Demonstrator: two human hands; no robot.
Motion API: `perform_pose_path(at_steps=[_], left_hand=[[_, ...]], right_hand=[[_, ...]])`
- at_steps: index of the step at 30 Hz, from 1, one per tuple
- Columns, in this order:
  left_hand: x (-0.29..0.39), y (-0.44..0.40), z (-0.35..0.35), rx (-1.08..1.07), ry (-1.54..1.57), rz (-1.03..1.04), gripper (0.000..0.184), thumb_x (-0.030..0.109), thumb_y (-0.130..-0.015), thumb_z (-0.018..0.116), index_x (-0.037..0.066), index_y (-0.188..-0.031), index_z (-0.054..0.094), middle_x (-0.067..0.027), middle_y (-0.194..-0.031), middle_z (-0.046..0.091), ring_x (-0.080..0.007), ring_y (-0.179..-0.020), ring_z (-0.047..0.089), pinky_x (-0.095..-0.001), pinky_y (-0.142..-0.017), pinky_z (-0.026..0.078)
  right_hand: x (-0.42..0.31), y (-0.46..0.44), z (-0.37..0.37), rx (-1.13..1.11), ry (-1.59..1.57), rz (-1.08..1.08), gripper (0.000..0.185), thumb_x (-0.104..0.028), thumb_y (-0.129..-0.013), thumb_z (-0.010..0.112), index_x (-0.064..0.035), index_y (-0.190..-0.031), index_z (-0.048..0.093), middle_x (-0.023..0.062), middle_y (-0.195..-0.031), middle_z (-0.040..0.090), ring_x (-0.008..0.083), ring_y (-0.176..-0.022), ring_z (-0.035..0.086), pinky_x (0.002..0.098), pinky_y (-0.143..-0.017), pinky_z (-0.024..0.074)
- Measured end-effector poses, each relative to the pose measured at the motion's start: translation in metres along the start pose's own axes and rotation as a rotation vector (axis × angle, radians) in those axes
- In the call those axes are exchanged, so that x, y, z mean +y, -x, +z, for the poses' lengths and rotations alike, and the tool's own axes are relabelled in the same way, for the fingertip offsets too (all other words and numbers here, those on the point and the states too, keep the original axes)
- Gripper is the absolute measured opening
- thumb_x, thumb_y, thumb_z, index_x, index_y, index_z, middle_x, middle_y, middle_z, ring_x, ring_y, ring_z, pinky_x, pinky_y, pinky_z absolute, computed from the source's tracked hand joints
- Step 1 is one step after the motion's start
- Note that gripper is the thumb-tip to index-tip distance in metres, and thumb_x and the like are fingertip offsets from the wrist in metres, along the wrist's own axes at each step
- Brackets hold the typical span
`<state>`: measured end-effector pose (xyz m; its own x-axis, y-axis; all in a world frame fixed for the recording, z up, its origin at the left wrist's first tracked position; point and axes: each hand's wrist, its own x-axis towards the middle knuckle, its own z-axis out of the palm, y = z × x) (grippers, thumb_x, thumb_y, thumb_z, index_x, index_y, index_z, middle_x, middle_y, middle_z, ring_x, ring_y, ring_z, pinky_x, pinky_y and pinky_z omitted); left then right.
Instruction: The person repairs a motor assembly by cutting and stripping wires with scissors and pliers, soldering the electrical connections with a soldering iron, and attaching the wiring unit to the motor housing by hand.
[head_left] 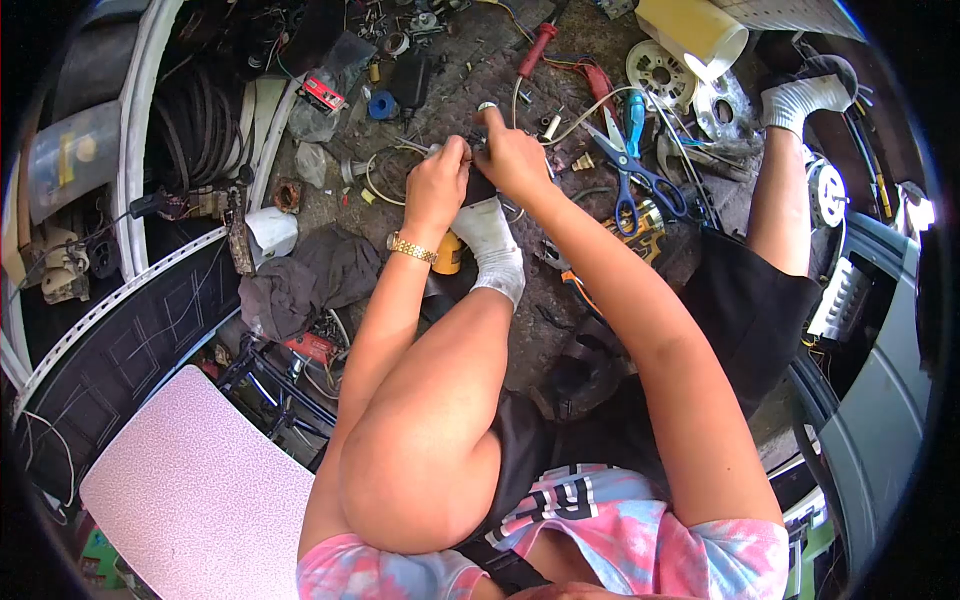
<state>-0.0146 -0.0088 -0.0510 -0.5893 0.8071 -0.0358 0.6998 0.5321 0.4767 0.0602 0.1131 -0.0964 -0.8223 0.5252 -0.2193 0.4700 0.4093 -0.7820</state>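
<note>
My left hand [437, 192], with a gold watch [412, 248] on its wrist, is closed, fingertips pinched together. Close beside it is my right hand [514, 162], its fingers curled and one digit pointing up and away. Both hands meet over the dark toe of my foot in a white sock [488, 240]. What they grip between them is small and mostly hidden. A thin pale cable loop [372, 178] runs up to my left hand. To the right of my right hand lie blue-handled scissors [630, 175] and a teal-handled tool [634, 122].
A red-handled tool [537, 50], a round metal disc [660, 76] and a yellow container [692, 36] lie beyond my hands. A yellow-and-black tool [640, 232] is under my right forearm. At left are a dark cloth [310, 275] and a pink speckled seat [195, 475].
</note>
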Motion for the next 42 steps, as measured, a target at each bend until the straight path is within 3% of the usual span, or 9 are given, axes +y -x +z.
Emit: perform_pose_path(at_steps=[4, 11, 19, 22, 26, 28, 33, 37, 42], left_hand=[[-0.004, 0.001, 0.003, 0.033, 0.001, 0.044, 0.017, 0.002, -0.083, 0.065, 0.003, -0.094, 0.052, -0.0159, -0.079, 0.066, -0.0330, -0.071, 0.067, -0.0412, -0.061, 0.050], [-0.050, 0.000, -0.015, 0.243, 0.636, -0.376, 0.009, 0.008, -0.091, 0.065, 0.004, -0.096, 0.059, -0.0038, -0.089, 0.071, -0.0072, -0.060, 0.061, -0.0207, -0.051, 0.051], [-0.110, 0.036, 0.010, -0.175, -0.114, -0.532, 0.021, 0.026, -0.081, 0.072, 0.009, -0.093, 0.071, -0.0111, -0.083, 0.070, -0.0321, -0.080, 0.067, -0.0414, -0.070, 0.052], [-0.121, 0.055, 0.028, -0.052, -0.239, -0.395, 0.017, 0.020, -0.080, 0.071, 0.007, -0.091, 0.069, -0.0114, -0.082, 0.068, -0.0324, -0.078, 0.066, -0.0421, -0.069, 0.052], [-0.131, 0.063, 0.028, 0.080, -0.034, -0.392, 0.012, 0.013, -0.086, 0.066, 0.004, -0.093, 0.063, -0.0097, -0.078, 0.063, -0.0256, -0.063, 0.063, -0.0368, -0.059, 0.051], [-0.114, 0.058, 0.012, 0.255, 0.643, -0.612, 0.010, 0.011, -0.093, 0.060, 0.005, -0.100, 0.060, -0.0052, -0.074, 0.061, -0.0149, -0.057, 0.058, -0.0298, -0.052, 0.047], [-0.089, 0.051, -0.022, 0.105, 1.363, -0.482, 0.022, 0.007, -0.095, 0.054, 0.002, -0.117, 0.056, -0.0040, -0.097, 0.062, -0.0118, -0.080, 0.061, -0.0252, -0.057, 0.048], [-0.064, 0.029, -0.023, 0.189, 1.266, -0.372, 0.031, 0.009, -0.096, 0.055, 0.001, -0.125, 0.057, -0.0077, -0.111, 0.063, -0.0150, -0.094, 0.063, -0.0244, -0.065, 0.050], [-0.084, 0.009, -0.013, 0.065, 0.957, -0.450, 0.022, 0.014, -0.097, 0.057, 0.001, -0.113, 0.066, -0.0088, -0.114, 0.062, -0.0162, -0.100, 0.062, -0.0252, -0.075, 0.050]], right_hand=[[0.003, 0.005, 0.008, 0.060, 0.103, -0.237, 0.051, -0.014, -0.072, 0.070, -0.0109, -0.118, 0.047, 0.0169, -0.074, 0.067, 0.0402, -0.069, 0.066, 0.0502, -0.058, 0.0510], [0.056, -0.017, -0.006, 0.275, -0.583, 0.185, 0.044, -0.019, -0.079, 0.073, -0.0057, -0.117, 0.054, 0.0118, -0.082, 0.068, 0.0209, -0.072, 0.065, 0.0359, -0.067, 0.0512], [0.089, -0.037, -0.062, 0.428, -0.782, 0.303, 0.026, -0.011, -0.085, 0.064, 0.0008, -0.108, 0.060, 0.0122, -0.090, 0.070, 0.0186, -0.079, 0.066, 0.0316, -0.072, 0.0520], [0.101, -0.063, -0.069, 0.598, -0.504, 0.158, 0.022, -0.018, -0.086, 0.065, -0.0015, -0.100, 0.067, 0.0126, -0.089, 0.071, 0.0224, -0.079, 0.067, 0.0348, -0.076, 0.0515], [0.088, -0.107, -0.085, 0.568, -0.184, 0.218, 0.030, -0.031, -0.084, 0.068, -0.0051, -0.098, 0.067, 0.0187, -0.100, 0.070, 0.0322, -0.095, 0.068, 0.0418, -0.083, 0.0506], [0.074, -0.131, -0.088, 0.462, -0.104, 0.349, 0.039, -0.036, -0.082, 0.071, -0.0031, -0.103, 0.064, 0.0205, -0.104, 0.069, 0.0339, -0.099, 0.066, 0.0426, -0.085, 0.0506], [0.048, -0.152, -0.068, 0.230, -0.041, 0.601, 0.080, -0.043, -0.069, 0.082, 0.0033, -0.122, 0.044, 0.0250, -0.121, 0.062, 0.0386, -0.111, 0.062, 0.0451, -0.092, 0.0501], [0.064, -0.151, -0.057, 0.446, -0.120, 0.626, 0.072, -0.033, -0.068, 0.082, 0.0044, -0.118, 0.045, 0.0250, -0.113, 0.064, 0.0357, -0.105, 0.064, 0.0422, -0.091, 0.0504], [0.073, -0.111, -0.119, 0.556, -0.563, 0.109, 0.045, -0.014, -0.080, 0.067, 0.0016, -0.118, 0.048, 0.0151, -0.098, 0.063, 0.0230, -0.079, 0.062, 0.0349, -0.075, 0.0515]])
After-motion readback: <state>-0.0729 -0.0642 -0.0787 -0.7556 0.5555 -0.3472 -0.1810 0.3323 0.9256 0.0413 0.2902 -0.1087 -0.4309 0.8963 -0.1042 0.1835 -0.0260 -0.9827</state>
